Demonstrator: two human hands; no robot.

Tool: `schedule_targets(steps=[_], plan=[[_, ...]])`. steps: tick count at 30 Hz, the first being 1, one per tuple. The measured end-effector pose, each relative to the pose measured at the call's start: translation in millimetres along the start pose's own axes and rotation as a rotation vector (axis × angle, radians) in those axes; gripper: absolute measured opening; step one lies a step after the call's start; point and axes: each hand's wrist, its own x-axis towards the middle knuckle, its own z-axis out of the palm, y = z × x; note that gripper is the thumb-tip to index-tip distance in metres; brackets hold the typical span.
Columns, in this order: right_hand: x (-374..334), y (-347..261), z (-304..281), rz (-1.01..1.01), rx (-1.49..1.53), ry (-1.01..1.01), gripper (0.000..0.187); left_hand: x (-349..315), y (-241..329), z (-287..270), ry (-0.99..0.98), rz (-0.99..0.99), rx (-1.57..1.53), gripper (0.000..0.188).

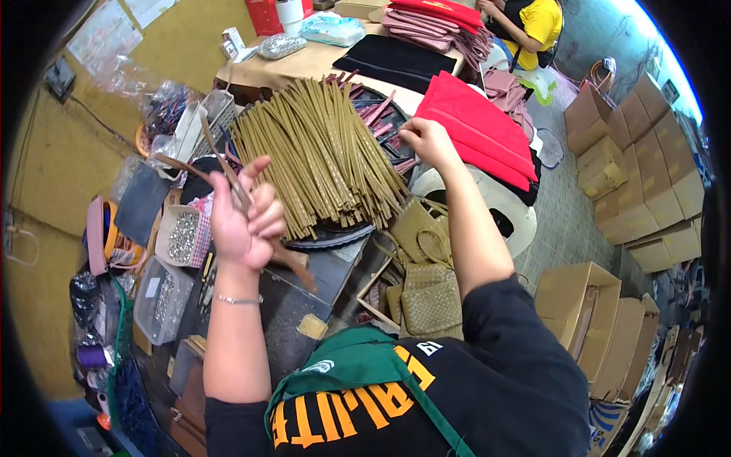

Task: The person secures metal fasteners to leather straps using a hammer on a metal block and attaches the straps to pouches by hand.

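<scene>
My left hand (247,213) is raised over the left of the worktable, palm up and fingers curled. Caught in it are thin brown leather-like strips (218,147), with two ends jutting past the thumb and a wider brown piece (293,266) hanging below. A big pile of olive-brown straps (316,156) fans out on a dark round tray (331,240) beyond this hand. My right hand (426,142) hovers between the pile and the folded red fabric (480,126), its fingers pinched together. What they hold, if anything, is too small to make out.
Woven olive bags (430,297) fill a box below my right forearm. Tubs of metal fittings (183,234) stand at the left. A white plastic chair (499,206) carries the red fabric. Cartons (640,167) are stacked at right; a person in yellow (539,27) sits far back.
</scene>
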Motion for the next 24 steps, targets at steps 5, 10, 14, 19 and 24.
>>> schedule_targets(steps=[5, 10, 14, 19, 24], plan=[[35, 63, 69, 0.171, -0.616, -0.296, 0.020, -21, -1, -9, 0.076, -0.088, 0.056, 0.051], [37, 59, 49, 0.196, -0.417, -0.339, 0.019, -27, 4, -28, 0.114, -0.136, 0.088, 0.054], [36, 56, 0, 0.334, -0.057, -0.454, 0.012, -23, 2, -39, 0.119, -0.158, 0.041, 0.051], [-21, 9, -59, 0.115, 0.425, -0.310, 0.017, -25, -5, -62, 0.188, -0.138, -0.039, 0.047], [-113, -80, -26, -0.297, 1.148, 0.016, 0.027, -15, -32, -75, 0.100, -0.227, -0.028, 0.049]])
